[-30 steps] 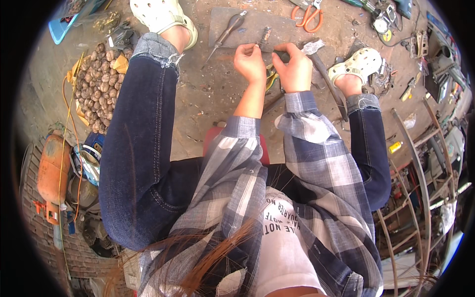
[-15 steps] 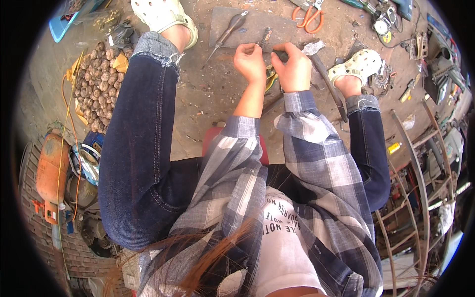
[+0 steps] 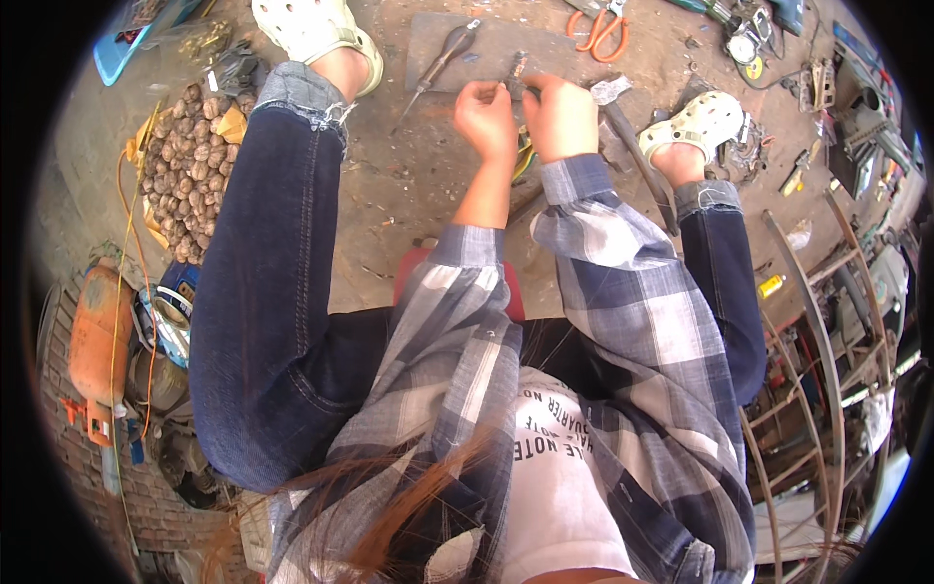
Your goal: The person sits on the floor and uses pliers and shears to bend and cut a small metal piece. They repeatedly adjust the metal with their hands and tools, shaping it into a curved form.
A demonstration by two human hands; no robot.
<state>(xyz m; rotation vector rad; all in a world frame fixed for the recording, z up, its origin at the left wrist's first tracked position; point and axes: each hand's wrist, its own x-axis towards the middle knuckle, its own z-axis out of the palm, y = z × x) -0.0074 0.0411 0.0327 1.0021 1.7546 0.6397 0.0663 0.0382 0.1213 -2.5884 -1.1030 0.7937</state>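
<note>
My left hand (image 3: 486, 124) is closed, its fingertips pinched together. What it holds, if anything, is too small to make out. Beside it my right hand (image 3: 564, 117) is closed too, thumb and fingers curled around something dark that is mostly hidden. The two sets of fingertips nearly meet over the near edge of a flat dark metal plate (image 3: 428, 34). Just beyond them lies a small coppery, cylindrical piece (image 3: 519, 66). On the plate's left side rests a screwdriver (image 3: 444, 63). Orange-handled pliers (image 3: 603, 39) lie at the far right, and a hammer (image 3: 637, 141) right of my right hand.
Walnuts (image 3: 190, 165) are heaped left of my leg, near an orange cylinder (image 3: 100, 326). Cream clogs (image 3: 696, 128) flank the work spot. A curved metal rack (image 3: 817, 360) and assorted metal parts crowd the right. A red stool (image 3: 413, 268) shows beneath me.
My right hand has moved left and slightly forward, closer to my left hand. My left hand keeps its pinch. The whole view has shifted a little.
</note>
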